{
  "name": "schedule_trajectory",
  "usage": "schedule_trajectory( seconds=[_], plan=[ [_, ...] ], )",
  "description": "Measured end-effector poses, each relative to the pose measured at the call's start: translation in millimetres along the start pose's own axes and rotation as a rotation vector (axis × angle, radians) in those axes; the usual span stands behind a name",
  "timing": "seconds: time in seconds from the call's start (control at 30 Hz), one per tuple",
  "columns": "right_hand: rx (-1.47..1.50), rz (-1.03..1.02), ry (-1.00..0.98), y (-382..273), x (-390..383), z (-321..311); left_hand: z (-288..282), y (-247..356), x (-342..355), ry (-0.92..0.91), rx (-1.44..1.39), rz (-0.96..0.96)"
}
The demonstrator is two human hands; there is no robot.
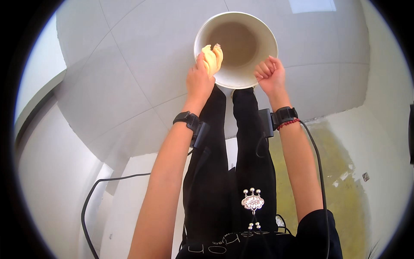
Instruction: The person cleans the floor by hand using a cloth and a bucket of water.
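A round white bucket (271, 38) stands on the floor in front of my feet, with murky brownish water (233, 43) in it. My left hand (199, 82) is closed round a crumpled yellow cloth (211, 61) at the bucket's left rim, and the cloth's folded end sticks up over the inside. At the right rim my right hand (271, 77) has its fingers curled into a loose fist; nothing shows in it. Both wrists wear black straps with a small dark box, and a red bead bracelet (288, 124) sits below the right strap.
Large grey tiles (125, 73) cover the floor around the bucket. A black cable (317, 159) runs along my right arm, another (92, 194) loops at the left. A white ledge (41, 95) curves along the left side. Yellowish bare floor (310, 172) lies at the lower right.
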State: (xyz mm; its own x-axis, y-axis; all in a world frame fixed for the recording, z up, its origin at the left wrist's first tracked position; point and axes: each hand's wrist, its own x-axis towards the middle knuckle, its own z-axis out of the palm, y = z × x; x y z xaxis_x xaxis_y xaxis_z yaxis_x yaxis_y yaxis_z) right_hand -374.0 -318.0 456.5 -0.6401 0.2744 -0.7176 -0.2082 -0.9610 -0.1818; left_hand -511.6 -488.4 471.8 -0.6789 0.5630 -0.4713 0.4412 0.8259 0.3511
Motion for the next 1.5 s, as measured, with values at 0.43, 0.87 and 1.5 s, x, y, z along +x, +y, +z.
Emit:
schedule_trajectory(
  seconds=[0.43,0.87,1.5],
  plan=[
    [0.113,0.116,-0.102,8.8,-3.3,8.3,10.1,19.0,-17.7,0.084,-0.150,0.179],
    [0.101,0.134,-0.270,-14.4,-27.1,9.3,1.1,42.0,-16.8,0.221,-0.119,0.159],
    [-0.872,0.175,0.321,6.1,-25.9,17.2,6.0,62.7,-22.0,0.175,-0.151,0.077]
  ],
)
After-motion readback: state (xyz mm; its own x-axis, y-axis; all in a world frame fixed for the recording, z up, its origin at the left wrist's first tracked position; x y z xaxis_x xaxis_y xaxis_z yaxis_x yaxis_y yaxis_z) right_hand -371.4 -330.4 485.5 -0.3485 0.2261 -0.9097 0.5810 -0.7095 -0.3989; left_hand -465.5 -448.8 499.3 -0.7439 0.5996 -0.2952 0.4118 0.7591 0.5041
